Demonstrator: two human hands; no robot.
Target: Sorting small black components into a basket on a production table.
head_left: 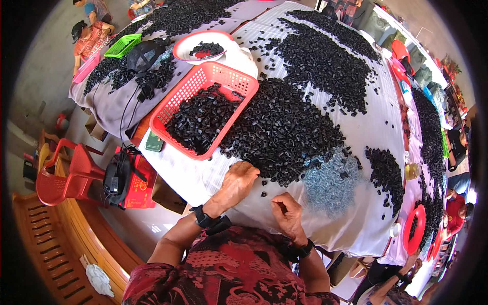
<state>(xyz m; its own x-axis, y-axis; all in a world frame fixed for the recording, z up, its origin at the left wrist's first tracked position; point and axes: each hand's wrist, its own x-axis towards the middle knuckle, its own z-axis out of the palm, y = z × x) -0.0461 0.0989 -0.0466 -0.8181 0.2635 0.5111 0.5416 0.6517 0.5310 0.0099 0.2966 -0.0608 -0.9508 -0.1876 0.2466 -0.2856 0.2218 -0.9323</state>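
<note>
Though near black pieces (292,133), left hand (239,180) and right hand (288,215) loosely curled, fingertips partly hidden (any pinch unclear)

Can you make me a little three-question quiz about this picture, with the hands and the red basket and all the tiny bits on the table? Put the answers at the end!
1. Pick one: what colour are most of the small pieces inside the big red basket?
A) white
B) black
C) green

2. True or false: the pale blue pile is to the right of the big red basket in the picture.

3. Fill in the gap: of the wearer's own two hands, the one nearer the big red basket is the ____ hand.

Key:
1. B, black
2. True
3. left (the left hand)
</note>
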